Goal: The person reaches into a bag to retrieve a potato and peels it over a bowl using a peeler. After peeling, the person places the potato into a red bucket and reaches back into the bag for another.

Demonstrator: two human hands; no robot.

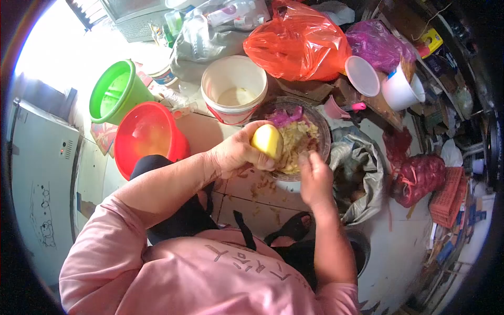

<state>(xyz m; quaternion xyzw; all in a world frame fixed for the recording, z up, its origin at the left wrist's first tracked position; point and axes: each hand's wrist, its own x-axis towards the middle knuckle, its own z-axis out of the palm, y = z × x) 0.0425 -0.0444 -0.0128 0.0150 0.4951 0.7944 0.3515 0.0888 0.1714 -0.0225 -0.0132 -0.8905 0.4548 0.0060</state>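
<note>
My left hand point(242, 150) is wrapped around a peeled yellow potato point(267, 142), held up over a round basin point(324, 118). Pale peelings point(304, 137) fill that basin, and a scrap of purple plastic point(287, 115) lies at its far side. Just right of the potato, my right hand point(316, 177) is closed above the basin's near edge, slightly blurred. Whatever its fingers grip is too hidden to make out. More peel scraps point(262, 189) are scattered on the tiled floor below my hands.
To the left stand a red basin point(122, 144) with liquid and a green bucket point(127, 86). A white bucket point(207, 86) is ahead. An open sack point(375, 178) sits at right, near a red net bag point(420, 181). An orange plastic bag point(299, 42) lies at the back.
</note>
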